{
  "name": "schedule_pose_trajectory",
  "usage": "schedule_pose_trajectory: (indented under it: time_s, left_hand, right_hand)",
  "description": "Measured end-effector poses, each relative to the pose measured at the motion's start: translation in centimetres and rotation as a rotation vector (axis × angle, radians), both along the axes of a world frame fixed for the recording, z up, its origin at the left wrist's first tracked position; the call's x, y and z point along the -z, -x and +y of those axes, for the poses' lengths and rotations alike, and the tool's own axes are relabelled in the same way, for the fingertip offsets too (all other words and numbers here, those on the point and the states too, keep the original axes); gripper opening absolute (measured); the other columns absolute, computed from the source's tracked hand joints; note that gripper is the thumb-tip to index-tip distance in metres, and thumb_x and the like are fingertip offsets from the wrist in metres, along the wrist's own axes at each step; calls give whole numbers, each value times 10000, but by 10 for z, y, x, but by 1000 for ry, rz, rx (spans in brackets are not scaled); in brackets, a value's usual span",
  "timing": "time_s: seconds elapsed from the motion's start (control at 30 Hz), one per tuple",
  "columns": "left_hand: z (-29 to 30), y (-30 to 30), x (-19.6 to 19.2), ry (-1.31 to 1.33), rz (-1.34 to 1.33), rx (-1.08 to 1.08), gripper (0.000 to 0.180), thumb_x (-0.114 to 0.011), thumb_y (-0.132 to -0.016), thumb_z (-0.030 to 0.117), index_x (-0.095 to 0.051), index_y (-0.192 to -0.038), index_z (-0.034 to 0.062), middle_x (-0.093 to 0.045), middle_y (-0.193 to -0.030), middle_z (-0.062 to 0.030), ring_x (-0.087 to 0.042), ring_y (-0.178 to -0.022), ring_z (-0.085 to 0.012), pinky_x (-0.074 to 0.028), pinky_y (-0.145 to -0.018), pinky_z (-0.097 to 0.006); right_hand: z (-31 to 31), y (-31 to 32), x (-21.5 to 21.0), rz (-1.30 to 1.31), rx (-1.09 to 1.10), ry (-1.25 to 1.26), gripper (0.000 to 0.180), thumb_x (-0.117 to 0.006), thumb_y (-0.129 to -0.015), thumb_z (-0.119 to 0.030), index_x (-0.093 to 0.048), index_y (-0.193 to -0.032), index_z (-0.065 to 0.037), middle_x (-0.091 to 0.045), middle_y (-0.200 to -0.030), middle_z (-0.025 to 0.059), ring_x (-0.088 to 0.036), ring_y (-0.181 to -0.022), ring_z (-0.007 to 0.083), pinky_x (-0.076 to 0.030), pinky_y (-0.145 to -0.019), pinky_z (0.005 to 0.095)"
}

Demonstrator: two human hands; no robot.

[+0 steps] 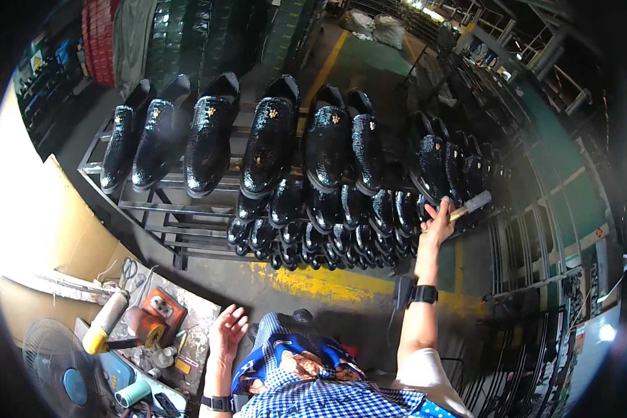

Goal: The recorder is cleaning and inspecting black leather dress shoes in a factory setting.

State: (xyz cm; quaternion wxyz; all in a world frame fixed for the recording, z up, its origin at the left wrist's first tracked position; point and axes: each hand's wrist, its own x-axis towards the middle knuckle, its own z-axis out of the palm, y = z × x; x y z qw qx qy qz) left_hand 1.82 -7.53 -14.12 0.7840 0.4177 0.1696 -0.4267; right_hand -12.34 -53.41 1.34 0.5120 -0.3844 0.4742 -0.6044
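Note:
My right hand is stretched out to a metal rack and grips a brush with a pale handle. The brush sits against the glossy black shoes at the rack's right end. Several rows of the same black shoes, each with a small gold ornament, fill the rack. My left hand hangs low near my lap, fingers spread and holding nothing. Both wrists carry dark bands. A blue checked cloth covers my lap.
A cluttered low table at lower left bears an orange box, a yellow-tipped bottle, scissors and small tubes. A fan stands beside it. Cardboard leans at left. Yellow floor paint runs under the rack.

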Motion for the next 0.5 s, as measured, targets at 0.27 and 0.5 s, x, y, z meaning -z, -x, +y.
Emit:
schedule_pose_trajectory:
  time_s: [0.27, 0.5]
  left_hand:
    - [-7, 2, 18, -20, 29, 32, 325, -493, -829, 199, -512, -1112, 39, -610, -993, -110, -615, -810, -213, -519, -732, -338]
    - [-8, -7, 17, -27, 21, 38, 351, -495, -820, 195, -490, -1138, 47, -608, -995, -107, -612, -810, -211, -519, -725, -339]
  right_hand:
    - [-48, 9, -2, -11, -331, -84, 341, -663, -753, -366, -542, -953, -117, -640, -758, 114, -291, -389, 43, -224, -376, 183]
    - [5, 32, 26, -562, -446, -188, 324, -581, -825, -362, -540, -924, -56, -616, -787, 200, -281, -286, 61, -231, -325, 175]
